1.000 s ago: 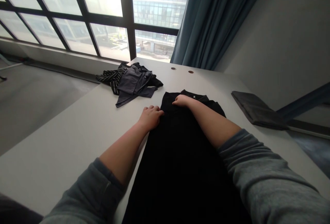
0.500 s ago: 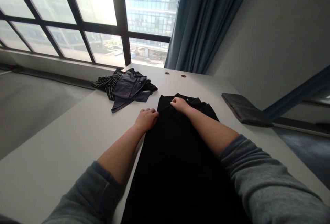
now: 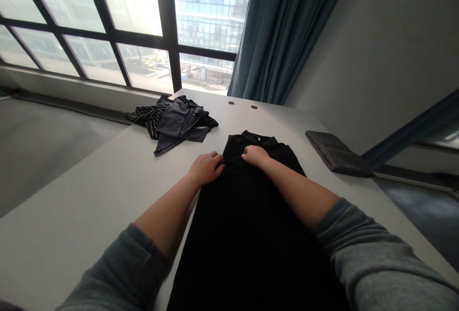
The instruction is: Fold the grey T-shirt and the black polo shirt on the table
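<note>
A long black collared shirt (image 3: 251, 234) lies stretched flat on the white table (image 3: 118, 191), its collar at the far end and its lower part running out of view toward me. At the shirt's left edge, below the shoulder, my left hand (image 3: 207, 168) is closed with bent fingers and thumb on the fabric. My right hand (image 3: 255, 155) is curled into a pinch on the upper front, just short of the collar. The cloth between its fingers is mostly hidden.
A loose pile of dark clothes (image 3: 179, 120), one piece striped, lies at the far left of the table. To the right rests a folded dark grey cloth (image 3: 337, 152). Behind the table are a window and a blue curtain (image 3: 276, 38).
My right hand has drawn slightly right and toward me. The shirt's top left corner has shifted right, and the collar and right shoulder lie flatter. My left hand has moved slightly right.
</note>
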A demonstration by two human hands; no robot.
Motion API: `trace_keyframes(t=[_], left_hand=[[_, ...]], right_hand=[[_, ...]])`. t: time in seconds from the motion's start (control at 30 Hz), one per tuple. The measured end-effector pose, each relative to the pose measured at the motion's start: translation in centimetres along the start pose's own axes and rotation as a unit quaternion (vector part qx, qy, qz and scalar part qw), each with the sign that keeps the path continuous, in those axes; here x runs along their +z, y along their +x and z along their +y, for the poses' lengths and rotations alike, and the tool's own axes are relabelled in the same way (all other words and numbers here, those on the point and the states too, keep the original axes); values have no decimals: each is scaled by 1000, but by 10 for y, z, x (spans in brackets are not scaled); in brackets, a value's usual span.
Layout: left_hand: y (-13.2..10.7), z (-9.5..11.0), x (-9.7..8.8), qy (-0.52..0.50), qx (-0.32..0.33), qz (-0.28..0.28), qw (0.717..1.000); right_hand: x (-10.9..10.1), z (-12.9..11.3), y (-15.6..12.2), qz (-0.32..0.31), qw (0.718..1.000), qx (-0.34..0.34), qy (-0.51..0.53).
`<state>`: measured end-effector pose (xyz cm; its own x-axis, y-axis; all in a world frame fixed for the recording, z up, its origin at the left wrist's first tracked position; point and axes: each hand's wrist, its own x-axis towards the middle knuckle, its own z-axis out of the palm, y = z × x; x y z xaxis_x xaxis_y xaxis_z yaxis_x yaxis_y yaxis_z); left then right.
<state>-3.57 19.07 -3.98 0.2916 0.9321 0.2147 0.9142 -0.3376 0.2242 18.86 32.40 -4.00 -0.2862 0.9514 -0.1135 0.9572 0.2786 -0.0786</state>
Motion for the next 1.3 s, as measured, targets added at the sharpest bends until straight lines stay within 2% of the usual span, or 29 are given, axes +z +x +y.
trace_keyframes(t=[0.1, 0.17, 0.23, 0.3, 0.37, 0.47, 0.53, 0.7, 0.9, 1.07, 1.17, 1.23, 1.3], left_hand=[[0, 0, 0, 7, -42, -23, 999], [0, 1, 0, 18, -48, -32, 998], [1, 3, -1, 31, -43, -29, 998], [1, 6, 0, 44, -38, -35, 998], [2, 8, 1, 55, -39, -56, 996], [2, 12, 4, 69, -50, -82, 993], [2, 15, 5, 76, -55, -79, 992], [-1, 19, 1, 100, -28, -32, 994], [-1, 8, -3, 97, -52, -87, 990], [0, 1, -5, 123, -44, -88, 988], [-1, 4, -5, 136, -38, -48, 989], [-1, 9, -3, 116, 1, -20, 993], [-1, 13, 1, 86, 61, -34, 994]], right_hand=[[-2, -7, -1, 70, 997, -11, -25], [-4, -14, 3, 118, 991, -49, -37], [-3, -25, 12, 129, 986, -97, -33], [2, -36, 23, 115, 984, -134, -27], [10, -46, 34, 81, 986, -142, -27], [26, -54, 47, 4, 996, -91, -9], [36, -53, 52, -18, 998, -64, 10], [47, -47, 61, -1, 997, -65, 33], [47, -45, 67, 5, 997, -66, 38], [47, -45, 66, 6, 997, -67, 41], [45, -45, 64, 6, 997, -69, 42], [45, -46, 63, 5, 997, -68, 39], [44, -46, 62, 4, 997, -68, 35]])
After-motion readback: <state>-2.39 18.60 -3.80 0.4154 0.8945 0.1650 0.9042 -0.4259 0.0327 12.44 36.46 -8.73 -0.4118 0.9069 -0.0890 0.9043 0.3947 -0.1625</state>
